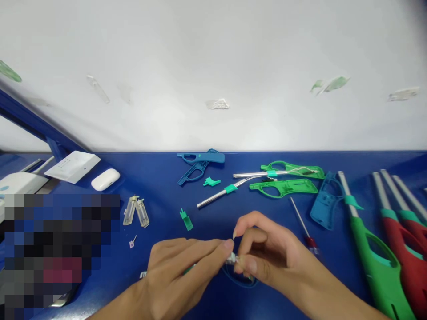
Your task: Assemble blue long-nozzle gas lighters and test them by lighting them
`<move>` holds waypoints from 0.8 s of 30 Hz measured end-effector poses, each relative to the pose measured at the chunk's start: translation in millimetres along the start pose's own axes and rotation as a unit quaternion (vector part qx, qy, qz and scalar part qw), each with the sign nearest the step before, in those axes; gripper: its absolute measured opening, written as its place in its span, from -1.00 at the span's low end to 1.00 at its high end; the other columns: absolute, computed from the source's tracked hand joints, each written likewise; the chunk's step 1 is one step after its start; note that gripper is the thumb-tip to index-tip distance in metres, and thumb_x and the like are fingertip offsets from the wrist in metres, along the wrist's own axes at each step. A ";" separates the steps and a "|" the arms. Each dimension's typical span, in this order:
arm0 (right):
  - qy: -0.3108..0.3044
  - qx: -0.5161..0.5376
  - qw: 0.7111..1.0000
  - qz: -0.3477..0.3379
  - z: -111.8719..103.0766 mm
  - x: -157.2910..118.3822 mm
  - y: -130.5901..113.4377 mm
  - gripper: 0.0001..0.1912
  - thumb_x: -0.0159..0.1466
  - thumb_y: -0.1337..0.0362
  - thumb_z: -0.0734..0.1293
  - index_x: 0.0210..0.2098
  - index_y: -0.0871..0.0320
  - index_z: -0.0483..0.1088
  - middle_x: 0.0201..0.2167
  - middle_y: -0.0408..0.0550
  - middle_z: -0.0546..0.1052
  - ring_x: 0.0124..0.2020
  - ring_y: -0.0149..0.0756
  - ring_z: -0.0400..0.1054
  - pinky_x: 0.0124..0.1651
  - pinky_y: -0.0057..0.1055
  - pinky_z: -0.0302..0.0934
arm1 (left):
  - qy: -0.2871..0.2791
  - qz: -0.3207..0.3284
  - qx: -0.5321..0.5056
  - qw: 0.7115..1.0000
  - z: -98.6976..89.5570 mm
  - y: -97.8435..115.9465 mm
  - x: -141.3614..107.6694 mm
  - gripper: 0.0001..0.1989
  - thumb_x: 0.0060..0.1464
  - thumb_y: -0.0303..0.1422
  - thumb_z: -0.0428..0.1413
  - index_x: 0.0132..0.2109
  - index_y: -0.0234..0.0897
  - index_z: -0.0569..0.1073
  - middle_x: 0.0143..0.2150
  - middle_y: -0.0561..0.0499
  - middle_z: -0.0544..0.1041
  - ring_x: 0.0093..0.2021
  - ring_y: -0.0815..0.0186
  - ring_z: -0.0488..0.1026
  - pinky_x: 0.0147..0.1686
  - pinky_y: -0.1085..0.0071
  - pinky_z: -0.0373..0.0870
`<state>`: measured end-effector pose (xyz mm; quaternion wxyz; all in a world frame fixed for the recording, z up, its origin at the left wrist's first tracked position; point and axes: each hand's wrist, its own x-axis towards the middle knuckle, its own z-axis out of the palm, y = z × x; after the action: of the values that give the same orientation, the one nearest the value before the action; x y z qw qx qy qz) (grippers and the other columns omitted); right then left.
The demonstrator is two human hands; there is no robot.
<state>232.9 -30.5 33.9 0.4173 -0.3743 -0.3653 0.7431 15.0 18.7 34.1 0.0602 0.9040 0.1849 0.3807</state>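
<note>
A small whitish piece is sitting between the two hands, just above the front part of the desk, its short visible length running crosswise and seeming to dip slightly toward the right. The right hand is gripping its right end, thumb and fingertips clamped together on it, so the piece is lying to the left of that grip and pointing toward the left hand. Both hands are reaching it about equally closely: the left fingertips are covering its far end, and I cannot tell whether that grip is closing on it or only resting against it. A blue curved part is showing just below the fingertips, mostly hidden by them. The piece itself is looking pale and glossy, perhaps partly clear at its right end, its full outline being lost behind the fingers.
</note>
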 end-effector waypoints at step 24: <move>-0.014 -0.038 0.999 -0.023 1.7 -3.6 4.1 -0.73 0.41 0.03 0.35 -0.08 0.03 0.26 -0.36 -0.21 0.44 -0.32 -0.40 0.26 -0.19 -0.39 0.09 | 0.014 0.002 0.043 0.999 0.1 6.4 3.6 -0.80 0.40 -0.52 0.05 -0.14 -0.32 0.58 -0.28 0.08 0.72 -0.45 0.47 0.63 -0.51 0.47 0.40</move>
<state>231.3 -35.6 32.2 0.4147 -0.3710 -0.4078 0.7240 19.2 14.2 38.0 0.0179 0.9008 0.1999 0.3850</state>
